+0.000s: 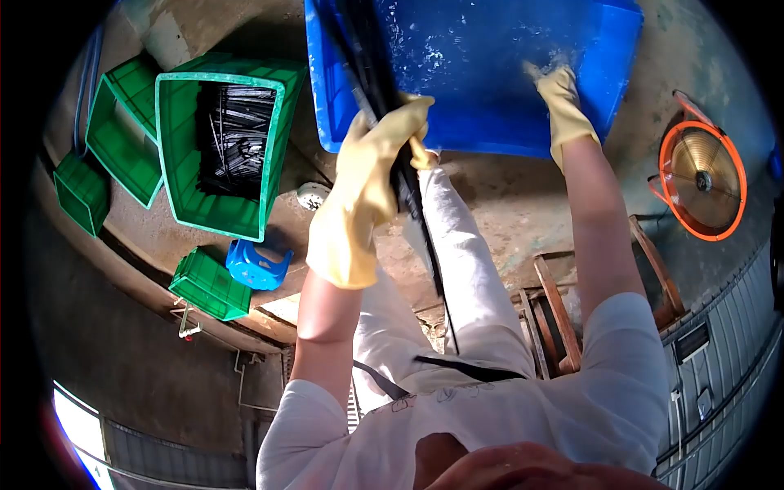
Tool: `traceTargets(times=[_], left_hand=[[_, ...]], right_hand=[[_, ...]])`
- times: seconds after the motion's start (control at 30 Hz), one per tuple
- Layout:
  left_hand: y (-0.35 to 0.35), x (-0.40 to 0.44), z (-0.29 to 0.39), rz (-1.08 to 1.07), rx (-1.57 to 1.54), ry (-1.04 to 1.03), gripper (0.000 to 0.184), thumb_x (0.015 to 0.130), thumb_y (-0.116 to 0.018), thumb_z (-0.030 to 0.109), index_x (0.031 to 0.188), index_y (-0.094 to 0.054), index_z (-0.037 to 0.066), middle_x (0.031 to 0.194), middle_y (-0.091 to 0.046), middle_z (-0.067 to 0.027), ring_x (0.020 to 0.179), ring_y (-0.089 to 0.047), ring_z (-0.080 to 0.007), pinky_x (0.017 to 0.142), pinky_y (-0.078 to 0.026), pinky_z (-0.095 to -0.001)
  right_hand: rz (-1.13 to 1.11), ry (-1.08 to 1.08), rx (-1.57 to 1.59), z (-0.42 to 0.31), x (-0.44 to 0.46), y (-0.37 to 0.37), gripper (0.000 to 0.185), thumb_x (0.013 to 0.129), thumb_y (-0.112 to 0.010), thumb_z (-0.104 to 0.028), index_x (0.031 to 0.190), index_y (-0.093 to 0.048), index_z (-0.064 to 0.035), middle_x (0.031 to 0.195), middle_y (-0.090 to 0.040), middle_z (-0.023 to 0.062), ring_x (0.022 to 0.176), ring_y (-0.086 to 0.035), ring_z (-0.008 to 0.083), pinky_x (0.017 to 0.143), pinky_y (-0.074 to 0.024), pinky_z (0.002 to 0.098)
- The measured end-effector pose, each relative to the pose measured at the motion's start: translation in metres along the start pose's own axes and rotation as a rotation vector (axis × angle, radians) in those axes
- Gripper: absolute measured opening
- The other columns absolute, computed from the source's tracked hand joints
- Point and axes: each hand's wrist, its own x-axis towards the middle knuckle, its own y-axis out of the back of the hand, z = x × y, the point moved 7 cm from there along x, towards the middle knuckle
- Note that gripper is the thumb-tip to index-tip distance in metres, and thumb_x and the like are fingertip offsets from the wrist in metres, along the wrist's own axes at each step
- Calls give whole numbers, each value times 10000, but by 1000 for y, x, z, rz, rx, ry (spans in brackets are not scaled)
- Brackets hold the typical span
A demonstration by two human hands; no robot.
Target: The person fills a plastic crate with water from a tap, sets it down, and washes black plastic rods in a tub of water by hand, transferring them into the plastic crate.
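Note:
My left hand (384,147), in a yellow rubber glove, is closed round a bundle of long, thin black strips (371,65). The bundle stands tilted, its upper part over the left side of a big blue tub (457,140) and its thin lower ends hanging near my legs. My right hand (559,88), in a matching glove, reaches into the water (482,57) at the tub's right side. Splashing water hides most of its fingers, so I cannot make out whether they hold anything.
Left of the tub stands a green crate (184,196) with many black strips (237,135) inside. Further left are more green crates (122,167). A blue stool (260,265) sits beside a small green crate (211,284). At right are an orange round fan (702,180) and a wooden frame (559,322).

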Motion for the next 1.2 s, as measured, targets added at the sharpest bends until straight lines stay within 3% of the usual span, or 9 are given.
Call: traceTargets(times=[0.3,0.43,0.47,0.7,0.77,0.83,0.9,1.03,1.2], left_hand=[[157,-73,-28,528,-152,-186,296,963,-584,98,1205,-617,-68,842,-407,38,697,-402,-32,694,-382,-158],[286,-47,-156,740,-841,218,277,971,-654,155,1166,-637,-41,711,-529,12,558,-502,-69,490,-400,-219],[306,-43,-168,623,-742,143,292,982,-630,144,1175,-619,-76,704,-539,-8,586,-531,-100,533,-439,-227],[407,3,-227,693,-498,251,316,1010,-606,139,1282,-619,-21,946,-716,-129,806,-696,-217,764,-582,-287],[467,17,-259,711,598,349,450,1000,-607,142,1436,-532,57,1008,-726,-156,888,-703,-254,828,-570,-303],[399,-20,-189,1214,119,338,614,874,-748,225,1423,-538,50,992,-728,-161,922,-665,-269,885,-523,-347],[386,-17,-199,1166,195,-108,483,855,-780,247,1240,-658,-19,962,-735,-157,871,-676,-253,825,-531,-348],[281,-50,-188,989,606,-509,157,890,-749,156,822,-730,16,655,-670,-100,580,-643,-230,570,-505,-338],[235,-39,-312,871,580,-36,289,869,-732,257,1008,-738,4,858,-732,-179,814,-727,-295,733,-549,-378]], right_hand=[[-149,330,115,-4,9,-66,339,991,-553,-255,1144,-694,13,1137,-704,215,1061,-676,334,940,-543,347],[-181,435,-788,-54,-39,-24,354,1031,-402,-203,1280,-631,-98,1347,-621,135,1273,-568,285,1053,-467,361],[182,544,-462,-25,-31,-38,350,1024,-417,-233,1261,-642,-107,1294,-648,153,1192,-622,334,995,-510,409],[-25,396,-482,-1,25,-53,258,1015,-494,-214,1179,-651,-91,1100,-696,187,1014,-680,366,858,-547,466],[14,379,-476,14,42,-53,315,1044,-439,-247,1249,-625,-94,1172,-688,162,1039,-684,335,881,-546,442],[41,355,-478,24,37,-48,373,1073,-385,-280,1319,-598,-98,1245,-681,137,1064,-688,304,904,-545,419],[36,265,-622,-8,25,-35,388,1073,-370,-315,1281,-611,-92,1186,-699,114,1004,-693,277,884,-550,389],[-175,-195,328,6,23,-35,263,1027,-506,-220,1132,-620,-7,1074,-713,70,867,-676,224,815,-532,311],[-138,32,330,-119,-133,52,350,1034,-544,-285,1140,-702,9,1037,-713,99,863,-641,181,803,-521,299]])
